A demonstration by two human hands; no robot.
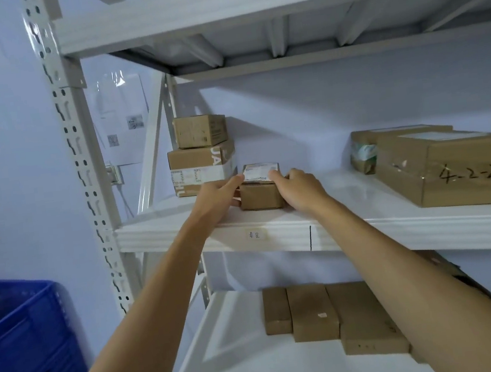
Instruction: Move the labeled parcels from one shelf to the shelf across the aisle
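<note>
A small brown parcel [261, 194] with a white label on top rests on the middle shelf [364, 221] of a white metal rack. My left hand [219, 199] presses its left side, fingertips reaching the label's edge. Against the parcel's right side lies my right hand [298, 192], its fingers touching the label too. Both hands grip the parcel between them. To its left, two brown boxes [201, 154] stand stacked against the rack's back post.
A large box marked "4-2-2" [454, 172] and another behind it fill the shelf's right end. Several flat brown parcels [329, 314] lie on the lower shelf. A blue plastic crate [20, 343] stands at the lower left. The upper shelf hangs close overhead.
</note>
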